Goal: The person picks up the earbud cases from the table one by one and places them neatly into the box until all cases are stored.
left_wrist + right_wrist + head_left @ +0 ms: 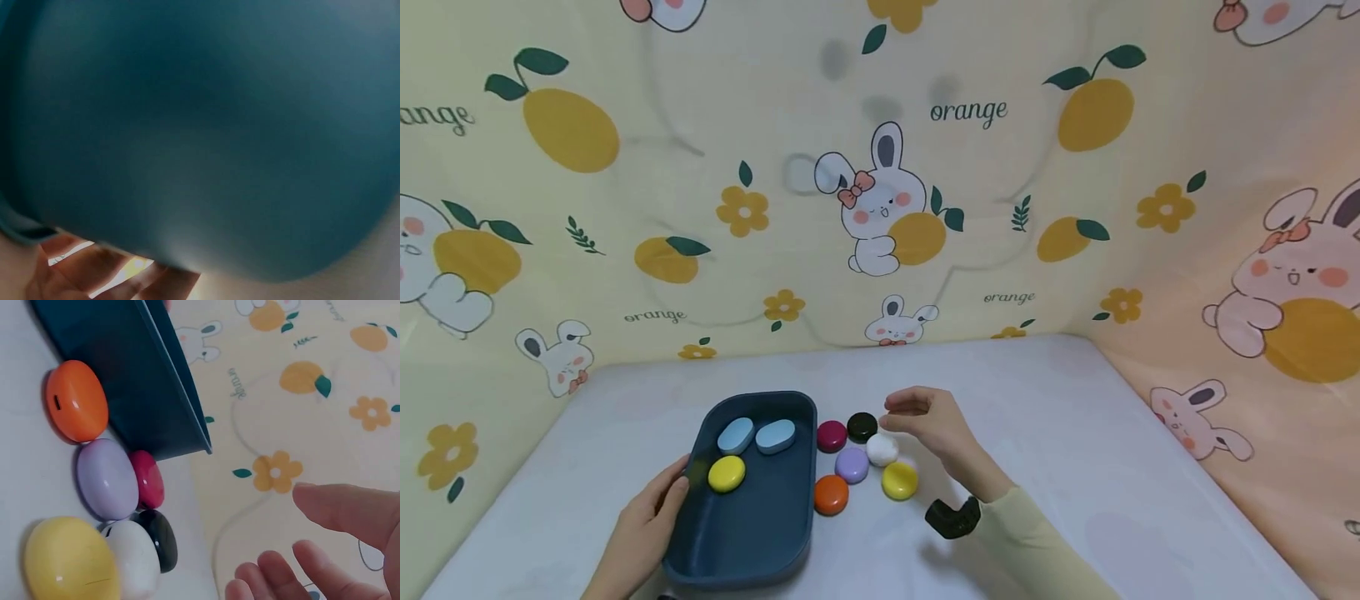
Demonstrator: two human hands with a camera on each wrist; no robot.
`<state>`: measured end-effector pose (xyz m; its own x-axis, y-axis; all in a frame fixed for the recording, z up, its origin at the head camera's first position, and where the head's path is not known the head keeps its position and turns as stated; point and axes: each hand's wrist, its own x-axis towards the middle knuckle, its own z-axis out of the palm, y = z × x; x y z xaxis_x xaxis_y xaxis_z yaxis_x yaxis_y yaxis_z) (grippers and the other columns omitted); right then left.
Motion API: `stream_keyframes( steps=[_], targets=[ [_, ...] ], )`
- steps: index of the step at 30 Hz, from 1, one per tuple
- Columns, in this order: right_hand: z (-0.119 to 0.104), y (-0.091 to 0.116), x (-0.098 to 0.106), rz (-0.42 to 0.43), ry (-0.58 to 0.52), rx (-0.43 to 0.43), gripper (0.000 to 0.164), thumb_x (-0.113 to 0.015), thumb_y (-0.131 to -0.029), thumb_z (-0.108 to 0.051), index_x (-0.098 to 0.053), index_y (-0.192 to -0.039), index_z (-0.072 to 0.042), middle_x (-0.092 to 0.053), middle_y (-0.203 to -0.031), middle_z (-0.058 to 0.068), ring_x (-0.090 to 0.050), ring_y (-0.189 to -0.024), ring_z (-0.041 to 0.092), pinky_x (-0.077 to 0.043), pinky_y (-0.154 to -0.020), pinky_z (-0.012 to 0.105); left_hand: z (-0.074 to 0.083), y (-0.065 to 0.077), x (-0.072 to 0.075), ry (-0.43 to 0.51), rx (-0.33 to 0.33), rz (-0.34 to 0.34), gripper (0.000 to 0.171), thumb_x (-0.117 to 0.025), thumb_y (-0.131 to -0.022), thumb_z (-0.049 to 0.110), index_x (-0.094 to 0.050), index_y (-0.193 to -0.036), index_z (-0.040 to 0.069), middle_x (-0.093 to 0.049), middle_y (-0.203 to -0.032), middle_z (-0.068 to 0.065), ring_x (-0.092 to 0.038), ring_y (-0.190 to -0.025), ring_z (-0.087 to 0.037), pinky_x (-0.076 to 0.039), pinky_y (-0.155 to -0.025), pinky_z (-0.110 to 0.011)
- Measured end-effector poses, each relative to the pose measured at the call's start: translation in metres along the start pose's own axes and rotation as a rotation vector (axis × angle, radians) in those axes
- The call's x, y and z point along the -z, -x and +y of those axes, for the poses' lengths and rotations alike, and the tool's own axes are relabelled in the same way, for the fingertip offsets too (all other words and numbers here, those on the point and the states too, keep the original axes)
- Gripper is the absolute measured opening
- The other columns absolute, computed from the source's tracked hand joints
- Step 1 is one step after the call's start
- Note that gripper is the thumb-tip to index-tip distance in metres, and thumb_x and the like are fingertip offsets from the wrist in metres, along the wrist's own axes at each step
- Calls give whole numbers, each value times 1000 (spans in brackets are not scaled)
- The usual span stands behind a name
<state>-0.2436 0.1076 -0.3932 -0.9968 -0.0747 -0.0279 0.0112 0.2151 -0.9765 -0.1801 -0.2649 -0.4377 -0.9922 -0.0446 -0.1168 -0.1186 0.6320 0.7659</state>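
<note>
My left hand (643, 521) grips the left side of a dark blue tray (748, 542), its thumb by the rim; the left wrist view is mostly filled by the tray's outer wall (206, 137). Inside lie two light blue oval pieces (736, 436) and a round yellow piece (727, 474). My right hand (936, 425) hovers just right of a glossy black piece (862, 427) and a white piece (882, 449). Nothing is between its fingers; thumb and fingertips stand apart in the right wrist view, the thumb (344, 509) extended.
Beside the tray's right wall lie a crimson piece (831, 436), a lilac piece (107, 479), an orange piece (831, 495) and a second yellow piece (899, 481). All rest on a white tabletop (1037, 417). A patterned curtain (760, 108) stands behind it.
</note>
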Motion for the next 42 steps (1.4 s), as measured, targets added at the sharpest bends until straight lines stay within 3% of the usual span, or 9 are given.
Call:
stream_keyframes(
  steps=[14, 24, 29, 35, 42],
  targets=[
    [19, 21, 7, 70, 31, -65, 33, -85, -79, -15, -71, -107, -3, -71, -103, 10, -65, -92, 19, -51, -92, 40, -1, -1, 0, -3, -6, 0, 65, -30, -107, 46, -26, -155, 2, -26, -155, -26, -24, -140, -45, -30, -108, -59],
    [35, 25, 3, -38, 1, -85, 39, -84, -79, -12, -67, -112, 2, -69, -106, 11, -64, -94, 22, -55, -86, 36, 0, 0, 0, 7, -10, 0, 62, -30, -108, 42, -26, -155, 2, -27, -155, -26, -24, -141, -44, -31, -108, -59],
    [41, 24, 3, -42, -4, -78, 41, -85, -77, -10, -67, -111, 3, -69, -106, 12, -64, -94, 22, -53, -88, 36, -1, -1, 0, 6, -14, -1, 61, -30, -108, 42, -25, -155, 2, -27, -155, -25, -24, -141, -43, -31, -108, -58],
    [47, 23, 2, -42, 56, -95, 38, -85, -75, -7, -68, -108, 2, -70, -103, 8, -64, -92, 21, -53, -88, 38, -1, 0, 0, 1, -20, 11, 61, -30, -108, 41, -26, -155, 2, -28, -154, -25, -26, -140, -43, -31, -108, -58],
    [50, 18, 6, -110, 135, -68, 37, -87, -73, -7, -69, -105, -1, -70, -98, 4, -64, -90, 19, -54, -85, 37, -1, -1, 0, 12, -17, 14, 61, -31, -108, 42, -26, -155, 2, -28, -154, -25, -26, -140, -43, -31, -108, -58]
  ],
)
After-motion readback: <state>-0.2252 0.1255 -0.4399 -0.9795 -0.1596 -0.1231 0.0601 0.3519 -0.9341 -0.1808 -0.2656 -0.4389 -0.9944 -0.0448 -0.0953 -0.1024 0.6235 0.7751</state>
